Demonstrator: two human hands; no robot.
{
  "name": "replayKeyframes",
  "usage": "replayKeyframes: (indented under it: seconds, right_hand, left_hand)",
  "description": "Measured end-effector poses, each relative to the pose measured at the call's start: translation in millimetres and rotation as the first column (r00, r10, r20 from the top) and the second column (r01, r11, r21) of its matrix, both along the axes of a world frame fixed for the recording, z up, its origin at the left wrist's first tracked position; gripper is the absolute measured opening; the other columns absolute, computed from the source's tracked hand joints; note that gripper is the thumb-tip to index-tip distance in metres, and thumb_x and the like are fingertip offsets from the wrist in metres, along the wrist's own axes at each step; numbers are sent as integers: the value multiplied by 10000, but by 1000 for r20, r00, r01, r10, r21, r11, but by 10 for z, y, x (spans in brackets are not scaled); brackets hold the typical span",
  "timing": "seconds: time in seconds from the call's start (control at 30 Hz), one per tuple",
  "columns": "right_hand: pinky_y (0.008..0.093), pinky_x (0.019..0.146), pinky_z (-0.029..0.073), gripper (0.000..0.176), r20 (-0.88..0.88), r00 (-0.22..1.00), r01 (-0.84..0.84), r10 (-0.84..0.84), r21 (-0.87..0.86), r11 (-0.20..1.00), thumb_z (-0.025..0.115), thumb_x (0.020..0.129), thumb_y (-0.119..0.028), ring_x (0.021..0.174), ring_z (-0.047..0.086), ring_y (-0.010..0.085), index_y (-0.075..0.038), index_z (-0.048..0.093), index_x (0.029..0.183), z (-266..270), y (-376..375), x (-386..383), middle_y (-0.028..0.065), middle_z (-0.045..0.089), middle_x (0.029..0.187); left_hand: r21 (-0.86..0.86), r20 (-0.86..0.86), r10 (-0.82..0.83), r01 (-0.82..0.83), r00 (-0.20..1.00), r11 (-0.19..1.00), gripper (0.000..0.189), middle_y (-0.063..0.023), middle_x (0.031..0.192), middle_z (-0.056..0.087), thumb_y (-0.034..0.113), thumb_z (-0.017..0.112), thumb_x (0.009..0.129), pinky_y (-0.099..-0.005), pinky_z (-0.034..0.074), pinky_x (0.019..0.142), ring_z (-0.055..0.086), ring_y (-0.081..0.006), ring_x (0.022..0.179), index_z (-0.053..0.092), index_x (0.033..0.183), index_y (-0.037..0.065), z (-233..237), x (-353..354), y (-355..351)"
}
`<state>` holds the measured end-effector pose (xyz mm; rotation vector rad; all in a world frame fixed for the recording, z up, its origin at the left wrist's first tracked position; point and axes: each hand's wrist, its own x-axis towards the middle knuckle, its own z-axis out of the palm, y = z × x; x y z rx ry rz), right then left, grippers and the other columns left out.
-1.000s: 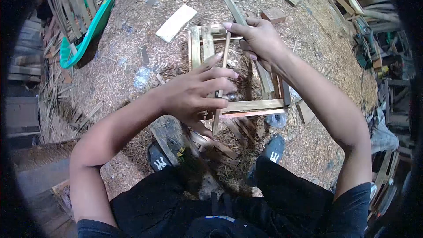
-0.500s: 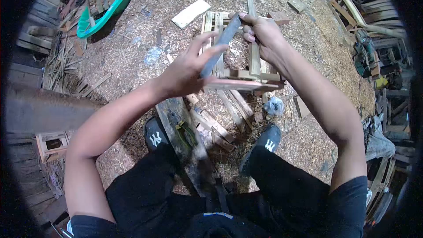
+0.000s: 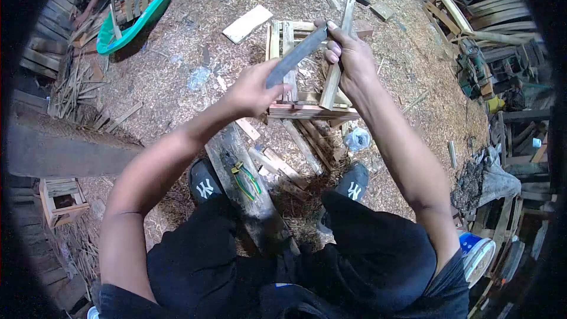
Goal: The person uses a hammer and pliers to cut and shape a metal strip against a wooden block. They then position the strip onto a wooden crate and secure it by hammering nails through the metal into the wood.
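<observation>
My left hand (image 3: 251, 91) let go of the thin stick and took up a grey slat (image 3: 295, 56); my right hand (image 3: 349, 62) tipped the hammer (image 3: 347, 15) rightward.

Single head-worn view, steeply downward, close above slatted crate (image 3: 313, 112) and sawdust floor (image 3: 407, 65).

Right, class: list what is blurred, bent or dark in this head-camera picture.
Head view: the fisheye lens curves the floor and leaves black corners; the strip in the left hand is smeared by motion; the right hand and its hammer are sharp; light is soft, no glare.
</observation>
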<state>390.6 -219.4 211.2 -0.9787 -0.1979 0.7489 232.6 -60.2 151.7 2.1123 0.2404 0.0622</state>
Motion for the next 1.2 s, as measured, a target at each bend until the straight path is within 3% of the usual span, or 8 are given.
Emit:
replayKeyframes:
  seconds: [0.2,0.3,0.4,0.57,0.63,1.0,1.07,1.2]
  right_hand:
    - [225,519,422,210,381,924,100,-23,-183,978,726,987,-102,587,506,62,53,675,1120,-152,-106,109,28,672,802]
    - [234,525,411,260,712,694,221,106,-351,910,818,927,-148,638,559,40,18,704,1093,-180,-151,198,-3,681,780]
    - [231,541,427,247,728,654,222,203,-442,869,811,933,-153,642,563,39,4,713,1097,-74,-226,116,4,698,817]
    - [383,875,538,330,835,467,246,291,-439,864,821,914,-217,920,681,192,11,705,1124,-182,-330,270,113,742,947]
    - [380,870,539,331,833,461,236,305,-446,863,818,916,-214,915,684,195,14,703,1126,-167,-391,256,119,744,953]
    - [356,822,540,319,770,532,156,352,-498,853,826,898,-198,892,698,180,5,699,1109,-222,-620,286,127,767,933]
    - [365,809,541,334,860,367,152,355,-432,889,842,884,-218,867,698,194,-15,699,1109,-289,-632,343,129,759,921]
    - [394,771,545,334,679,444,170,585,-705,689,826,900,-238,833,690,220,-33,687,1124,-95,-618,242,135,736,920]
  left_hand:
    - [-56,-48,-188,185,981,981,483,-23,808,633,375,670,1023,-351,476,652,590,-150,718,624,1362,34,189,13,331]
    - [-42,-17,-249,248,968,968,433,-17,798,622,370,647,1033,-339,464,641,582,-135,722,655,1288,20,261,23,448]
    - [-37,-65,-286,285,956,958,423,-28,799,624,410,653,1023,-359,477,650,579,-146,724,680,1194,24,309,32,487]
    - [117,-204,-302,329,931,937,390,-81,912,679,398,687,1012,-383,510,773,621,-178,853,671,1143,30,380,72,480]
    - [129,-276,-288,332,917,935,365,-113,1016,717,354,695,1015,-379,527,873,656,-183,977,672,1184,31,475,105,426]
    - [102,-320,-356,405,878,908,310,-71,793,685,321,703,1002,-396,502,704,611,-177,740,699,1012,11,440,257,371]
    - [48,-104,-476,483,873,874,274,-62,767,667,269,708,989,-386,480,671,589,-169,710,713,1018,-3,348,246,434]
    - [57,-157,-498,512,853,857,201,-44,711,617,187,710,973,-355,437,612,545,-147,663,737,1023,-6,373,218,475]
